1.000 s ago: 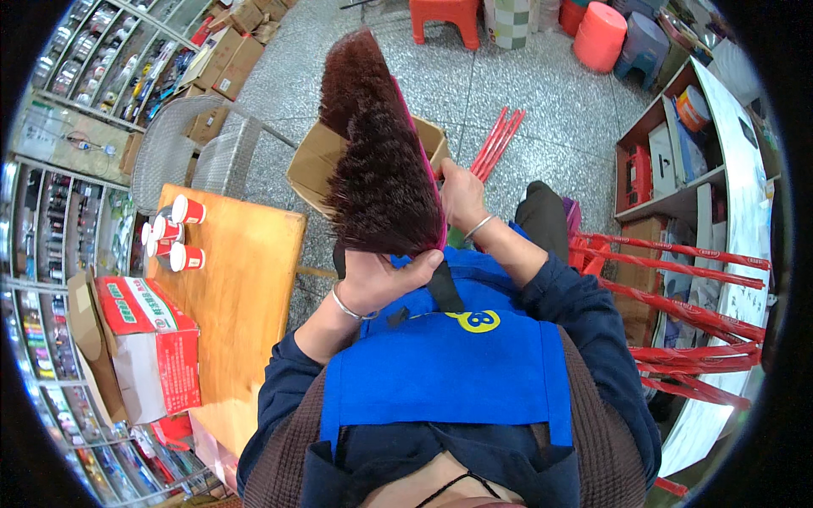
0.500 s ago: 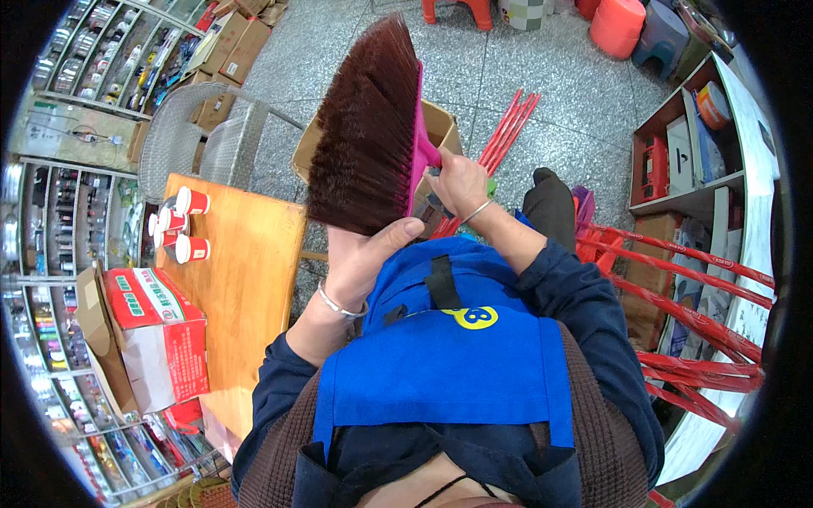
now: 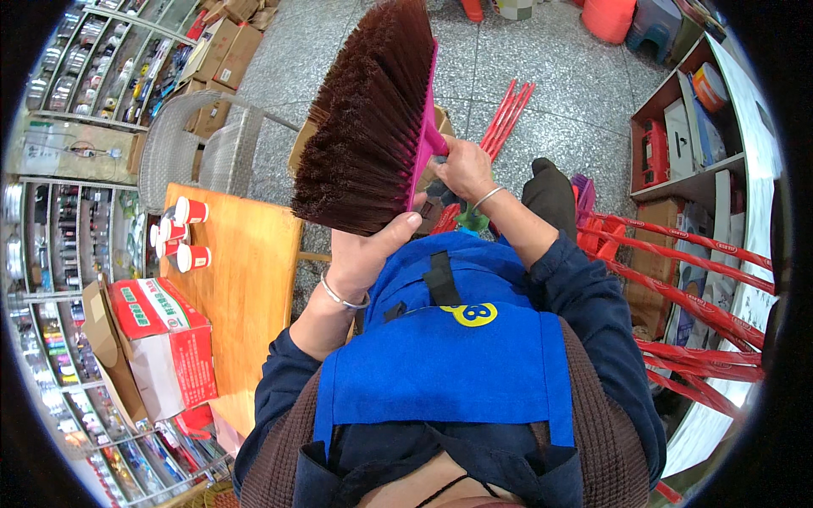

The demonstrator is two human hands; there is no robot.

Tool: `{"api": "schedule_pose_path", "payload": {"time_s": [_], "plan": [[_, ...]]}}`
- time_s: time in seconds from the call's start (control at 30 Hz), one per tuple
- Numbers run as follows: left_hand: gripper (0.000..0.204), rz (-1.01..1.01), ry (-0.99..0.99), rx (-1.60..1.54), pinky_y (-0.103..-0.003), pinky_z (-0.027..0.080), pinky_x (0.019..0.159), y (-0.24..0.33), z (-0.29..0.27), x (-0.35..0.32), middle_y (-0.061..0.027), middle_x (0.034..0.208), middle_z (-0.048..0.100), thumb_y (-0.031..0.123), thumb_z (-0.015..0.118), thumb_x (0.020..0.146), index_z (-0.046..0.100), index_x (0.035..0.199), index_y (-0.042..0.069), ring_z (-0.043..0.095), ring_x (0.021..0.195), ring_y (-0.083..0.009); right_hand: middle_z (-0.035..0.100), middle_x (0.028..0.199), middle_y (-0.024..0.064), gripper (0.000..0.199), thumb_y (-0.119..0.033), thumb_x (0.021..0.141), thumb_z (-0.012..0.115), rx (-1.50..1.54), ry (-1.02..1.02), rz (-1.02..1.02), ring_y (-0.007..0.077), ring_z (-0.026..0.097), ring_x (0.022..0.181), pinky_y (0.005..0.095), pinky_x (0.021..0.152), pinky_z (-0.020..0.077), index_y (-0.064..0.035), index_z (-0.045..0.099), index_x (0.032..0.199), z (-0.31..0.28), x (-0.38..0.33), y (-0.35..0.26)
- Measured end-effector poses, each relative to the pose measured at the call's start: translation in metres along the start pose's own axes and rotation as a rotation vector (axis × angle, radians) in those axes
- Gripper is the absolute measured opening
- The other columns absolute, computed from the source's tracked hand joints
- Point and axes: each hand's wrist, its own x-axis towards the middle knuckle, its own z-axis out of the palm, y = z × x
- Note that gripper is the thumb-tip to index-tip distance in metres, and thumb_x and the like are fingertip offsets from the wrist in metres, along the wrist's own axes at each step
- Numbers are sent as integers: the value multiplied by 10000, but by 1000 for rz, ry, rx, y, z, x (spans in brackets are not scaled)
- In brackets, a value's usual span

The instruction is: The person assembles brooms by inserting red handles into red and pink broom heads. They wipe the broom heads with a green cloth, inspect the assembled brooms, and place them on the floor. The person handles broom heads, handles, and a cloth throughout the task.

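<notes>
A broom head (image 3: 368,127) with dense dark brown bristles and a bright pink base is held up in front of me, bristles facing left. My right hand (image 3: 467,172) is closed around the pink socket on its right side. Against the near end of the broom head lies my left hand (image 3: 368,245), its thumb by the pink base and most of its fingers hidden behind the bristles. A cardboard box (image 3: 306,146) on the floor is partly covered by the broom head. Just below my right hand, a small green piece (image 3: 472,220) shows near my blue apron (image 3: 449,364).
To the left, a wooden table (image 3: 254,279) carries red-and-white paper cups (image 3: 193,212) and a red-and-white carton (image 3: 169,347). Red-wrapped poles (image 3: 694,309) lean at the right by a shelf unit (image 3: 690,135); more poles (image 3: 508,118) lie on the speckled floor. A woven chair (image 3: 190,140) stands beyond the table.
The broom head has tipped a little, its bristle side turning more toward me and its far end rising. Both hands keep their hold. The view has shifted slightly.
</notes>
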Motion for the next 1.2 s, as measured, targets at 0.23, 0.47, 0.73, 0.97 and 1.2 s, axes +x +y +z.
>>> {"api": "schedule_pose_path", "payload": {"time_s": [0.23,0.47,0.73,0.97,1.2], "plan": [[344,27,-18,73,-335,443,895,1,0,-10,-141,1028,631,36,635,724,586,1048,-66,592,973,-209,630,726,144,282,-372,740,636,46,-53,-41,339,613,733,454,670,482,-169,646,936,1,-2,1],[452,26,-72,98,-361,423,914,1,-9,-8,-162,1027,629,177,661,705,572,1073,-69,588,979,-239,629,741,161,260,-334,737,624,233,-256,-68,346,607,736,427,674,467,-136,653,904,-7,5,13],[671,54,-263,11,-408,433,903,-22,-49,8,-203,1051,607,309,719,670,490,1166,-81,581,1007,-308,520,607,76,170,-192,751,655,584,-419,-139,123,497,595,305,600,428,-54,609,837,-11,10,30],[695,285,-273,-146,-417,450,902,-64,-91,44,-163,1173,532,262,763,676,442,1213,-41,553,1044,-300,602,693,63,227,-218,764,680,361,-416,-93,106,562,685,308,647,462,-15,630,854,-16,1,36],[630,32,-40,-328,-336,414,946,-45,-66,68,-61,1185,521,-43,717,662,457,1230,36,504,1082,-197,643,778,184,412,-427,759,637,177,-165,36,324,631,780,400,706,478,-74,653,971,-19,11,43]]}}
